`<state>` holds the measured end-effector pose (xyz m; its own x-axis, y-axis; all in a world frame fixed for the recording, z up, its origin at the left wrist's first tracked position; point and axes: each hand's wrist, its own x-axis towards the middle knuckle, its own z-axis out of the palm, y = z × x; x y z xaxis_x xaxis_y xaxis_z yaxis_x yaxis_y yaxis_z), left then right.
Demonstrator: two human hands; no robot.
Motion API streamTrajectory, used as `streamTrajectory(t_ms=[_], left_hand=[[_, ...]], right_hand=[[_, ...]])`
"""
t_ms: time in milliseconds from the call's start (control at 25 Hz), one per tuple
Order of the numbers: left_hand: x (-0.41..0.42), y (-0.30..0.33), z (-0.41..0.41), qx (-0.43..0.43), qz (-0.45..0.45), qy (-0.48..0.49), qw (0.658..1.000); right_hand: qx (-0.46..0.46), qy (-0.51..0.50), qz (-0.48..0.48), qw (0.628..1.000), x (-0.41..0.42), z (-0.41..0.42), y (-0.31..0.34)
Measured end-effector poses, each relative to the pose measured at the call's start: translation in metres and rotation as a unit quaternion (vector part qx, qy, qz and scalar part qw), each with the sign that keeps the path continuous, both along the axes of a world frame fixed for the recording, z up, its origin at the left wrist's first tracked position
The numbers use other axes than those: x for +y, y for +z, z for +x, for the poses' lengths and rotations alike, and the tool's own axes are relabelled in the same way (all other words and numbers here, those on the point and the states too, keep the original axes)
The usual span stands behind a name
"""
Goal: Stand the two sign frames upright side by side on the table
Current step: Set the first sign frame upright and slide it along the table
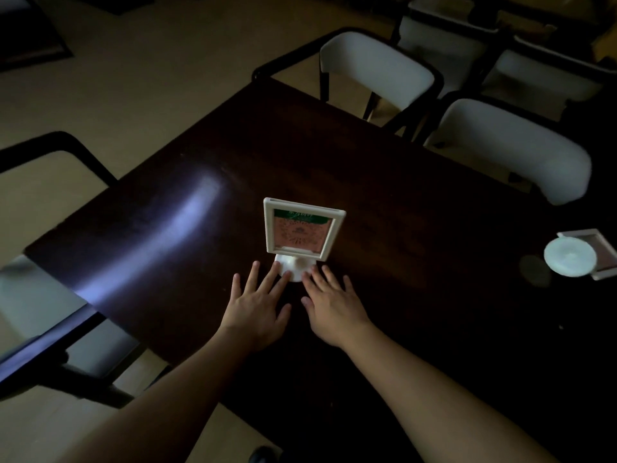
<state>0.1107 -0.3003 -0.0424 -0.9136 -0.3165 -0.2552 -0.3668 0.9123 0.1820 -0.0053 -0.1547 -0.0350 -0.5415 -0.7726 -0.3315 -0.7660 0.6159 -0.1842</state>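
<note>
Left hand (258, 307) and right hand (330, 307) flat, fingers spread, fingertips on the upright sign frame's (302, 233) round base (293, 269).

Dim room, dark wooden table (384, 182). First sign frame (302, 232) upright near table centre on round white base, pink and green insert facing camera. Left hand (258, 304) and right hand (330, 307) flat, fingers spread, fingertips touching the base from either side. Second sign frame (582, 253) lying on its side at right table edge, well apart, round base toward camera. White-seated chairs (507, 145) beyond far edge.
</note>
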Motion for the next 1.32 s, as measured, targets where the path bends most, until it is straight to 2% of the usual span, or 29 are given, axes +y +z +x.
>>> streamTrajectory(t_ms=[280,800,1320], left_hand=[[-0.034,0.001,-0.023,-0.003,-0.008,0.013,1.000],[-0.162,-0.002,-0.043,0.025,-0.016,-0.023,0.999],[-0.247,-0.002,-0.079,0.050,0.000,0.000,0.999]], right_hand=[[-0.006,0.007,0.000,1.000,-0.042,-0.025,0.004],[-0.003,-0.036,0.006,0.999,-0.162,-0.034,0.008],[0.014,-0.035,0.014,0.999,-0.254,-0.071,0.003]])
